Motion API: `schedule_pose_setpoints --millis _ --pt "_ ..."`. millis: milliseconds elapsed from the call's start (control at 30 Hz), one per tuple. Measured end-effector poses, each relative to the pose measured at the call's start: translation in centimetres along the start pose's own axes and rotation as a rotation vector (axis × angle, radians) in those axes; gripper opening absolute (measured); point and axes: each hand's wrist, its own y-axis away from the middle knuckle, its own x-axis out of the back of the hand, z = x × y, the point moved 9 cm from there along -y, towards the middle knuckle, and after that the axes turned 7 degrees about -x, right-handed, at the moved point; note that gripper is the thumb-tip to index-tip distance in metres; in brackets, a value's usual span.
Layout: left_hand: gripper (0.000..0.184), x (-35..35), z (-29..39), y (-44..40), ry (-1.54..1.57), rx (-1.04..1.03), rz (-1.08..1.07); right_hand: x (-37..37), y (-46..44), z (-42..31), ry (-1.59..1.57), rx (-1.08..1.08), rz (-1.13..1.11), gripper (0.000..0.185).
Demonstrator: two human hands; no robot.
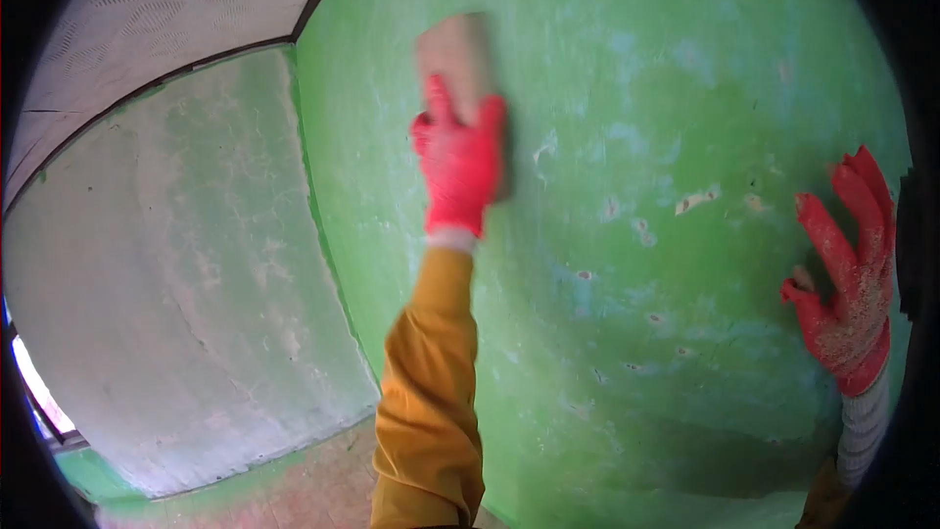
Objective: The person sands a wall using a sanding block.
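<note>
My left hand [458,162], in a red glove with a white cuff, is closed around a tan rectangular sanding block [455,44]. The block is held upright against the upper part of the green wall [607,88], and both are smeared by motion. On the far right, my right hand [852,284] wears a dusty red glove, its fingers spread against the wall. Nothing shows in it, and a bare thumb tip pokes through the torn glove. Scuffs, pale patches and small chips mark the paint between the two hands.
A whitish, cracked wall [196,264] meets the green one at a corner on the left. Above is a patterned ceiling [166,20] with dark trim. A bright window [41,387] sits at the lower left, and a tiled floor [323,475] lies below.
</note>
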Motion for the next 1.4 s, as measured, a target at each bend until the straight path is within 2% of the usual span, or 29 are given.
schedule_pose_setpoints --millis 33,67,133,200,267,367,400,500,533,600,667,733,767,800,867,933,967,1033,1133,1200,1267,1333,1367,1400 --pt "0.087 0.4 -4.0 -0.7 0.153 0.218 0.01 -0.2 0.0 0.1 0.013 -0.012 -0.016 0.077" --pt "0.087 0.8 -5.5 -0.2 0.204 0.338 0.003 -0.4 0.1 0.2 0.025 -0.023 -0.032 0.077" --pt "0.089 0.9 -5.0 1.9 0.145 0.216 -0.001 -0.9 0.2 0.1 0.042 -0.027 -0.061 0.078" --pt "0.092 0.3 -1.4 6.9 -0.069 -0.064 -0.09 -1.4 0.2 -0.4 0.029 -0.011 -0.075 0.08" --pt "0.093 0.4 2.7 13.2 -0.117 -0.479 -0.184 -2.1 0.0 -2.4 0.014 0.027 -0.094 0.08" --pt "0.091 1.4 -0.7 11.7 -0.137 -0.462 -0.027 -3.6 -0.5 -6.6 -0.02 0.117 -0.107 0.077" --pt "0.091 1.7 -4.3 9.4 -0.154 -0.306 0.03 -4.5 -0.3 -7.7 -0.063 0.143 -0.165 0.076" --pt "0.089 2.6 -16.1 5.3 0.182 0.425 0.072 -6.1 0.4 -8.9 -0.138 0.19 -0.235 0.075" --pt "0.089 2.4 -16.6 5.8 0.18 0.426 0.072 -6.4 0.7 -9.1 -0.166 0.213 -0.243 0.075" --pt "0.091 2.4 -16.0 7.0 0.069 0.283 0.035 -6.9 1.2 -8.8 -0.161 0.2 -0.257 0.075" --pt "0.093 1.9 -11.0 11.1 -0.139 -0.043 -0.01 -7.3 1.5 -8.8 -0.146 0.188 -0.268 0.076" --pt "0.098 1.5 -7.0 15.0 -0.107 -0.345 -0.129 -7.3 1.4 -9.0 -0.119 0.202 -0.269 0.076" --pt "0.098 1.7 -7.4 15.0 -0.166 -0.362 -0.112 -7.3 1.3 -9.2 -0.108 0.211 -0.27 0.077" --pt "0.098 1.7 -8.3 14.2 -0.163 -0.347 -0.108 -7.3 1.1 -9.2 -0.085 0.208 -0.262 0.079" --pt "0.091 2.3 -13.0 9.8 -0.097 -0.107 -0.023 -7.5 1.0 -9.4 -0.068 0.204 -0.266 0.081" --pt "0.088 2.8 -20.5 5.8 0.136 0.32 0.034 -7.9 1.1 -9.5 -0.081 0.198 -0.298 0.083" --pt "0.088 2.9 -21.2 5.7 0.137 0.323 0.032 -8.0 1.3 -9.5 -0.085 0.195 -0.31 0.084" --pt "0.086 3.3 -22.9 5.1 0.185 0.457 0.066 -8.8 2.1 -9.8 -0.104 0.218 -0.363 0.085" --pt "0.094 2.6 -18.1 8.3 -0.055 0.113 -0.006 -9.1 2.6 -10.3 -0.131 0.253 -0.353 0.086" --pt "0.1 2.1 -13.6 11.0 -0.089 -0.156 -0.086 -9.2 2.6 -10.5 -0.094 0.258 -0.348 0.085" --pt "0.094 2.6 -14.2 9.5 -0.111 -0.269 -0.019 -9.4 3.1 -10.3 -0.051 0.273 -0.353 0.084" --pt "0.09 2.9 -19.8 5.0 0.028 0.125 0.002 -9.7 3.7 -9.8 -0.035 0.233 -0.392 0.081" --pt "0.086 3.0 -23.2 3.2 0.114 0.26 0.048 -9.6 3.2 -9.8 -0.039 0.238 -0.399 0.081" --pt "0.085 3.5 -24.4 2.1 0.208 0.401 0.073 -8.9 1.7 -11.0 -0.074 0.288 -0.384 0.067"
